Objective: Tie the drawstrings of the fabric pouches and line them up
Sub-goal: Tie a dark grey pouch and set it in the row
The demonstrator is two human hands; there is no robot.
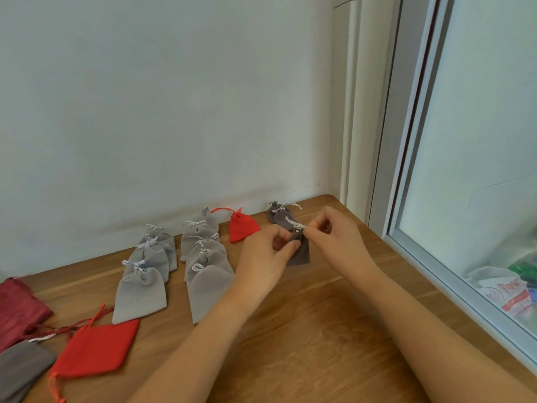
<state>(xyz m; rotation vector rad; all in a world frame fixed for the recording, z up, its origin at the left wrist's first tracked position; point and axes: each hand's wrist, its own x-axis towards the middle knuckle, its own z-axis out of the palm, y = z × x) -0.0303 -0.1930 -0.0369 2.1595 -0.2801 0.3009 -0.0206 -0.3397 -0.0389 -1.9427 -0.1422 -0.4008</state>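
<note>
Bare forearms reach from 6 o'clock across the grained wooden table (319,330). Left hand (267,251) pinches the gathered neck of a dark pouch (300,254), velvety grey, at 5 o'clock in view. Right hand (337,237) pinches its pale cord (299,227). At the dark pouch's 9 o'clock sits a tied red pouch (242,226), teardrop-shaped. Farther that way, soft grey pouches (139,295) with bows overlap in two columns. At 8 o'clock a flat red pouch (96,350) lies untied.

Maroon pouch (17,309) cut by left edge, dark grey pouch (300,254) partly behind left hand (263,263)
</note>
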